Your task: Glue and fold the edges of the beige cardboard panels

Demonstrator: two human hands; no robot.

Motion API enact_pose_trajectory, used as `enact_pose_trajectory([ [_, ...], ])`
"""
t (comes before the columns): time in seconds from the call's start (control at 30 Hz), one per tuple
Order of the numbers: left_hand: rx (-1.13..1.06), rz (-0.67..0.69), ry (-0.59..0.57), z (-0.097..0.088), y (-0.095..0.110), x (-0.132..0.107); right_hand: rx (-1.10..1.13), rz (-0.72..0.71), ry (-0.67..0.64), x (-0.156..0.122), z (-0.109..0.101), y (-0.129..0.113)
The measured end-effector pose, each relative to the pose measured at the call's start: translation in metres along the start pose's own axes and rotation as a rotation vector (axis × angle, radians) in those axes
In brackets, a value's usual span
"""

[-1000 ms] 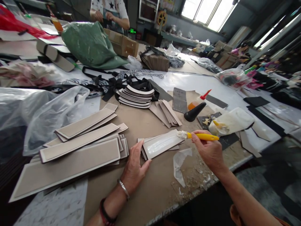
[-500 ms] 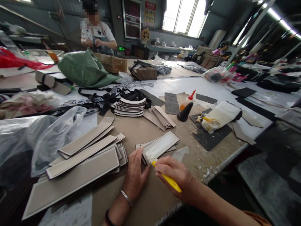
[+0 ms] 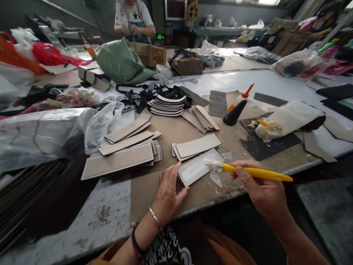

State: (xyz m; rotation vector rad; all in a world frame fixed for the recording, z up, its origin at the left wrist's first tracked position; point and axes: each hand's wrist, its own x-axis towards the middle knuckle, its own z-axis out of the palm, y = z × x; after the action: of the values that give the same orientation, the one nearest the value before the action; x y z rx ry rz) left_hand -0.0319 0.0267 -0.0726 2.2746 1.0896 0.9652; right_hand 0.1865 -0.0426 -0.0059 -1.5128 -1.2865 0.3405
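Observation:
My right hand [image 3: 261,189] is closed round a yellow-handled glue brush [image 3: 256,173]. Its white bristles rest on the right end of a grey cardboard strip [image 3: 197,169] wet with glue near the table's front edge. My left hand [image 3: 169,193] lies flat with fingers stretched out, touching the strip's left end. Just behind it sits a small stack of dry strips [image 3: 197,145]. A larger pile of long strips [image 3: 124,154] lies to the left.
A white glue bag with a second brush [image 3: 286,119] lies on a black sheet at right, by a black cone [image 3: 234,114] and a red-tipped glue bottle [image 3: 241,98]. Curved card pieces [image 3: 168,104], plastic bags [image 3: 41,129] and a green sack [image 3: 121,62] crowd the table; another person [image 3: 134,22] stands behind.
The top strip has been pulled off its stack toward the table's front edge. My right hand swept the brush from the strip's left end to its right end. The camera tilted down.

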Motion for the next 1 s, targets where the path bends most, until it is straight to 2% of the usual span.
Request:
enact_pose_trajectory([
  [0.17,-0.040,-0.140,-0.064,0.009,-0.004,-0.033,0.074,0.084,-0.121,-0.016,0.023,0.001],
  [0.3,-0.016,-0.165,-0.062,0.013,-0.004,-0.037,0.180,0.156,-0.182,-0.025,0.049,0.004],
  [0.4,0.010,-0.166,-0.054,0.013,-0.003,-0.035,0.214,0.208,-0.207,-0.025,0.058,0.012],
  [0.5,0.021,-0.148,-0.050,0.013,-0.003,-0.035,0.141,0.226,-0.129,-0.019,0.049,0.026],
  [0.6,0.029,-0.131,-0.043,0.014,-0.004,-0.036,0.008,0.216,0.013,-0.009,0.027,0.040],
  [0.7,0.041,-0.131,-0.043,0.014,-0.005,-0.036,-0.086,0.163,0.094,-0.002,0.010,0.048],
  [0.87,0.047,-0.116,-0.032,0.015,-0.006,-0.037,-0.265,0.020,0.097,0.000,-0.001,0.049],
  [1.0,0.047,-0.114,-0.023,0.015,-0.006,-0.037,-0.458,-0.171,0.096,-0.001,-0.007,0.042],
])
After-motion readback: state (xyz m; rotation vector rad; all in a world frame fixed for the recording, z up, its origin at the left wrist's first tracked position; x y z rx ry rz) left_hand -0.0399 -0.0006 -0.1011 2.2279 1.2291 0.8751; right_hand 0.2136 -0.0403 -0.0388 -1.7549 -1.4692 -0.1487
